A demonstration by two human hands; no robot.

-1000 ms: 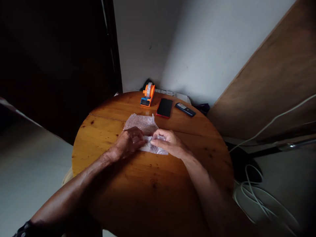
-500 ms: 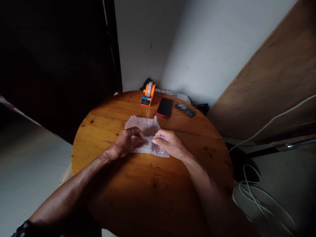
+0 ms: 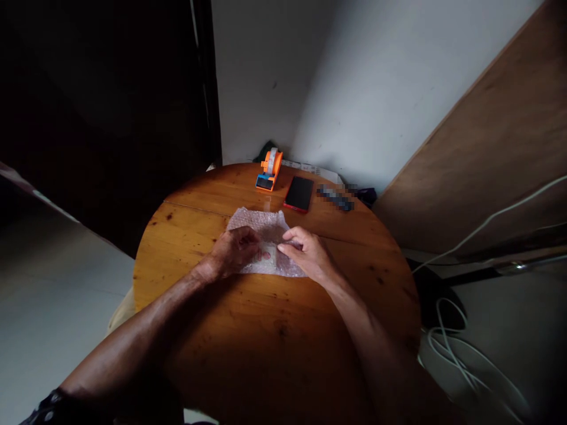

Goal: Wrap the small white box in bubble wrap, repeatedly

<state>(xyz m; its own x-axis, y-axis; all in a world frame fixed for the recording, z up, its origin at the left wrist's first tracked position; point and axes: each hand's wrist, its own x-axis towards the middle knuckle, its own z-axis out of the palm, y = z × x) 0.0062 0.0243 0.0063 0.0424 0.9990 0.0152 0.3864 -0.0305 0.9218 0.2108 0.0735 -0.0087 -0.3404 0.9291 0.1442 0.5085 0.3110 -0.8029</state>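
A sheet of bubble wrap (image 3: 290, 264) lies spread on the round wooden table (image 3: 248, 324). On it rests a small pale flat item (image 3: 268, 256) with a reddish mark; its kind is unclear. My left hand (image 3: 233, 251) is closed, its fingertips at the item's left edge and partly hiding it. My right hand (image 3: 310, 254) hovers over the right part of the wrap, thumb and forefinger slightly apart with a gap between them.
Toward the back stand an orange tape dispenser (image 3: 269, 170) and a phone (image 3: 299, 194) with a red edge. A blurred dark object (image 3: 336, 198) lies right of it. White walls and a brown panel (image 3: 482, 141) rise behind; a white cable (image 3: 460, 360) coils on the floor.
The front flap of bubble wrap that my right fingers gripped has come down, uncovering the pale item. My right finger and thumb have parted. The view has shifted slightly.
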